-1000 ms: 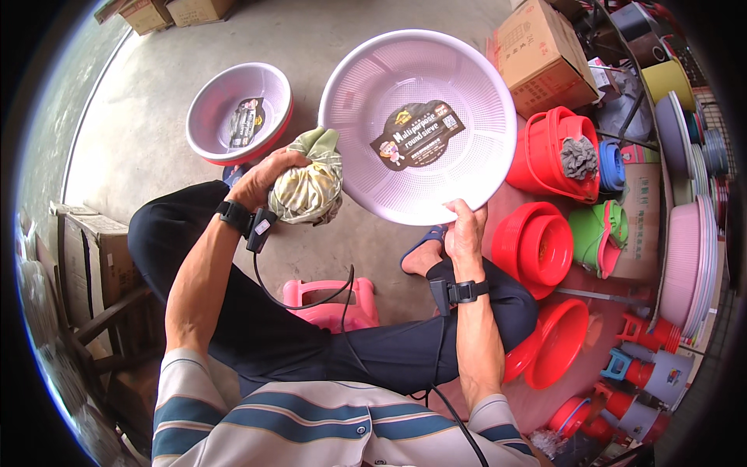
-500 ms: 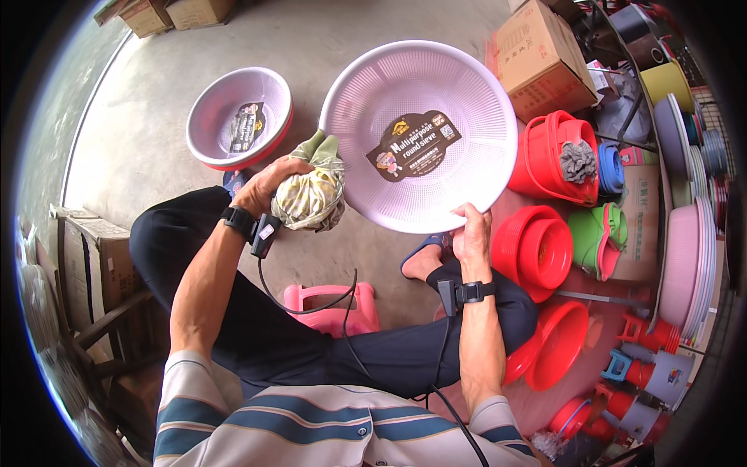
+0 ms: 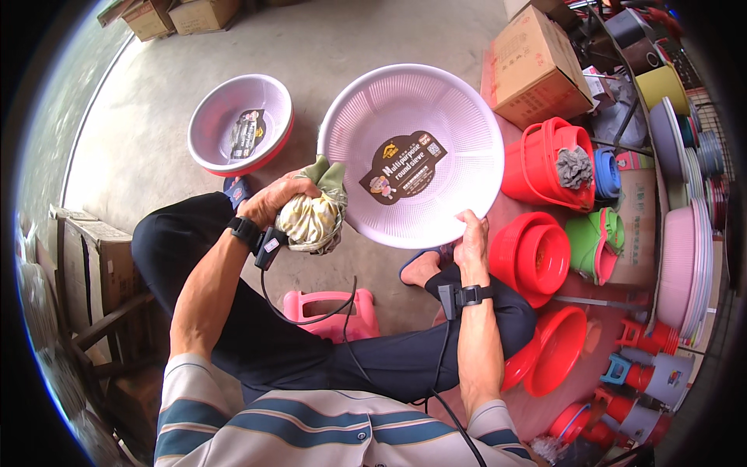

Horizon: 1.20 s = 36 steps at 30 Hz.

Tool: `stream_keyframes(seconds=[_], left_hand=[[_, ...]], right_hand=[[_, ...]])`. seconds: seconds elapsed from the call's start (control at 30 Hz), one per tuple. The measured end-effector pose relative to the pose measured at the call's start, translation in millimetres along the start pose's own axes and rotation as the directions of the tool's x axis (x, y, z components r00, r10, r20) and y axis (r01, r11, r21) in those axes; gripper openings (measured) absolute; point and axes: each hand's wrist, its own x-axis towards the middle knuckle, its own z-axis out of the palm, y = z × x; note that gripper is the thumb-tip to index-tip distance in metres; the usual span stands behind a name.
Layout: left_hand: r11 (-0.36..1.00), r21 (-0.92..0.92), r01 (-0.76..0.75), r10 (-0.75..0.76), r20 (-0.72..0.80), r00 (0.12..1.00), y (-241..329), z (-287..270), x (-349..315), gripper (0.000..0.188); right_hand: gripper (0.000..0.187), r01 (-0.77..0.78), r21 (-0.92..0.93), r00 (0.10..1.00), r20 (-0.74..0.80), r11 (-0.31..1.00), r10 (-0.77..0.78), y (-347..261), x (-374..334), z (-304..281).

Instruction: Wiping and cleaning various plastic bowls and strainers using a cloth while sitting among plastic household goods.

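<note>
In front of me I hold up a large, pale lilac round plastic sieve (image 3: 451,101) with a dark paper label (image 3: 401,167) in its bottom. My right hand (image 3: 471,243) pinches its near right rim. A bunched green, cream and yellow patterned cloth (image 3: 313,218) is gripped in my left hand (image 3: 274,198), close to the sieve's left rim; whether the cloth touches the rim I cannot tell. Farther left on the floor, a smaller lilac sieve (image 3: 218,105) rests in a red basin (image 3: 268,158).
On the right are a cardboard box (image 3: 537,70), a red bucket (image 3: 537,171) with a grey cloth on it, stacked red bowls (image 3: 517,257), a green bucket (image 3: 587,241) and stacked pink basins (image 3: 678,265). A pink stool (image 3: 334,315) stands between my legs. Cartons (image 3: 101,253) sit left.
The large sieve has come slightly nearer to me and a little left. My left hand has lowered slightly with the cloth still in it. The smaller sieve stays on the floor.
</note>
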Motion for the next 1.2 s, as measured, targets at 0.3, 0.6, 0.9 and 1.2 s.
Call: stream_keyframes(seconds=[0.3,0.6,0.9,1.2], left_hand=[[0.997,-0.018,-0.071,0.072,0.060,0.996,8,34,-5,0.048],[0.990,0.135,-0.032,0.041,-0.063,0.997,-30,59,43,0.044],[0.981,0.191,0.018,0.011,-0.148,0.989,-55,22,36,0.043],[0.971,0.228,0.065,-0.027,-0.165,0.986,-87,15,49,0.045]], right_hand=[[0.099,0.076,-0.493,0.988,-0.081,0.867,-0.133,23,-5,11],[0.058,0.684,-0.688,0.728,0.662,0.240,-0.179,86,24,70],[0.035,0.860,-0.490,0.510,0.827,0.141,-0.237,69,3,88],[0.067,0.825,-0.565,0.561,0.824,0.033,0.075,100,-5,80]])
